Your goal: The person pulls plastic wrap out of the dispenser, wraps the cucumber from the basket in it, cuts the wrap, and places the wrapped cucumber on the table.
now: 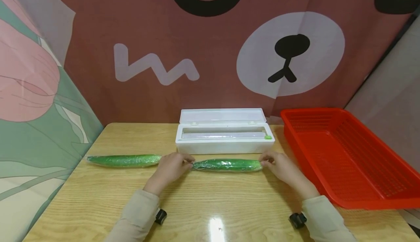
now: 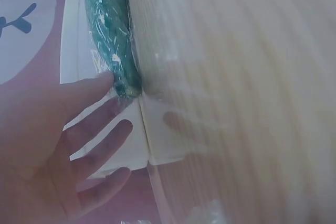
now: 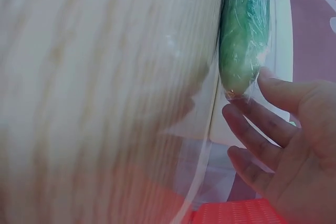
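Observation:
A cucumber (image 1: pixel 226 165) wrapped in clear film lies crosswise on the wooden table, between both hands. At its narrow darker end, my left hand (image 1: pixel 173 166) pinches the tip between thumb and index finger; the other fingers are spread in the left wrist view, where the wrapped tip (image 2: pixel 113 40) shines. My right hand (image 1: pixel 278 164) pinches the paler end, its thumb (image 3: pixel 283 92) against the film and the index finger behind the tip. A second wrapped cucumber (image 1: pixel 124 160) lies to the left, its right end close to my left hand.
Behind the cucumber stands a white cling film box (image 1: pixel 226 148), lid raised, with a film roll (image 1: pixel 223 135) inside and a small green slider (image 1: pixel 268 137) at its right. A red plastic basket (image 1: pixel 315 169) stands at the right. A printed cloth backs the table.

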`<move>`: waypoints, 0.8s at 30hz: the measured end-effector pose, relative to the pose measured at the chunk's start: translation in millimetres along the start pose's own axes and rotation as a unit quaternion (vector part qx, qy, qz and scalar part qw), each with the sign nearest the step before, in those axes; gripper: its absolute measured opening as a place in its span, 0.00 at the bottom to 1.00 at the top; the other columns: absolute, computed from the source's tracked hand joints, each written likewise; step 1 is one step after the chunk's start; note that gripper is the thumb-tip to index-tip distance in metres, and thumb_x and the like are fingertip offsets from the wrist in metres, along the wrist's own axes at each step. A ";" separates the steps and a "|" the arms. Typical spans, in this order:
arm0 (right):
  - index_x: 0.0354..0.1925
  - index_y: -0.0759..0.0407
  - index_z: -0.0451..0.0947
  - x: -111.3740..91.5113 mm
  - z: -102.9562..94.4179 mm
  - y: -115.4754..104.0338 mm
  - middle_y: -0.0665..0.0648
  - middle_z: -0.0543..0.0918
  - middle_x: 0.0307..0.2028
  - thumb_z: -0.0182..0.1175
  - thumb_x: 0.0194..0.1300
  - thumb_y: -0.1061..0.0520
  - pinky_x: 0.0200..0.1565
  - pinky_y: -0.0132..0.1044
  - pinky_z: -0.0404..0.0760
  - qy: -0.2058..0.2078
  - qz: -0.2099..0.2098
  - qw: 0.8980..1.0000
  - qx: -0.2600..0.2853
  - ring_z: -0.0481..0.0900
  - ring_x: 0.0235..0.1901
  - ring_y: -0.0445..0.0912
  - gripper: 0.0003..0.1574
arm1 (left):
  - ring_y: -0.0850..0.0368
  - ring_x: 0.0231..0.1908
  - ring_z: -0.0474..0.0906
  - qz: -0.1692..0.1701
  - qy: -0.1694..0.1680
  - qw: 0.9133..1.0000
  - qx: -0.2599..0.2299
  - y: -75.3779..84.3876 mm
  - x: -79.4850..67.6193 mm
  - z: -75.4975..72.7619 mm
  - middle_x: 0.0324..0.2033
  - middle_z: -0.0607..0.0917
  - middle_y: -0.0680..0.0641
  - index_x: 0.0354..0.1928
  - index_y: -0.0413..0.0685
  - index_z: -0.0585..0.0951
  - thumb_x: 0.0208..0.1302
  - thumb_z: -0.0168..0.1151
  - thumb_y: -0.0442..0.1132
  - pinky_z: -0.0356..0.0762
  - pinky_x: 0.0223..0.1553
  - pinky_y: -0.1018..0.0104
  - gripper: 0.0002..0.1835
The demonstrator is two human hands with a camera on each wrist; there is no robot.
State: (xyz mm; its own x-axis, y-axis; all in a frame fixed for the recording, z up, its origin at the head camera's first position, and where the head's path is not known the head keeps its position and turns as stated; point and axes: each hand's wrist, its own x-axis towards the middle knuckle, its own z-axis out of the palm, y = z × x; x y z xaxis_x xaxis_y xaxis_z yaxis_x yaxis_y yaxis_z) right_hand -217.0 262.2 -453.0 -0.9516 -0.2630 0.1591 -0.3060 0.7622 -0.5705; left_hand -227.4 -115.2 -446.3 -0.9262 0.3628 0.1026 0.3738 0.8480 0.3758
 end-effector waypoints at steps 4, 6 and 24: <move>0.38 0.59 0.87 -0.5 -1.0 -1.6 0.54 0.86 0.34 0.67 0.62 0.65 0.37 0.46 0.81 0.000 0.000 1.000 -0.017 0.82 0.35 0.49 0.06 | 0.55 0.38 0.84 0.005 0.006 1.000 0.003 2.7 -0.1 -0.5 0.37 0.89 0.54 0.41 0.56 0.90 0.62 0.70 0.41 0.79 0.40 0.49 0.06; 0.40 0.60 0.88 -0.2 -0.3 -2.3 0.53 0.86 0.33 0.68 0.61 0.65 0.37 0.45 0.82 -0.004 -0.004 1.000 -0.023 0.82 0.34 0.48 0.07 | 0.57 0.31 0.81 0.003 -0.002 1.000 -0.001 3.8 0.3 -0.9 0.32 0.88 0.53 0.42 0.55 0.90 0.61 0.71 0.43 0.78 0.37 0.51 0.08; 0.47 0.65 0.84 6.5 2.5 -4.9 0.53 0.83 0.32 0.70 0.58 0.66 0.39 0.46 0.79 -0.051 -0.004 0.997 -0.051 0.78 0.33 0.47 0.17 | 0.49 0.44 0.83 -0.014 -0.042 0.999 0.016 3.4 5.6 0.5 0.41 0.88 0.50 0.50 0.54 0.87 0.60 0.71 0.41 0.74 0.48 0.38 0.15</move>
State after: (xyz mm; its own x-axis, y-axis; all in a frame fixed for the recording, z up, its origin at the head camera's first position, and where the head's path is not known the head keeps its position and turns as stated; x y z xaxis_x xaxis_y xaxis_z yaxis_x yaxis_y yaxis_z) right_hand -221.6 255.3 -451.1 -0.9428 -0.3241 0.0773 -0.3197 0.8146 -0.4840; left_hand -231.3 -110.1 -444.9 -0.9292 0.3693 0.0148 0.3510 0.8691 0.3485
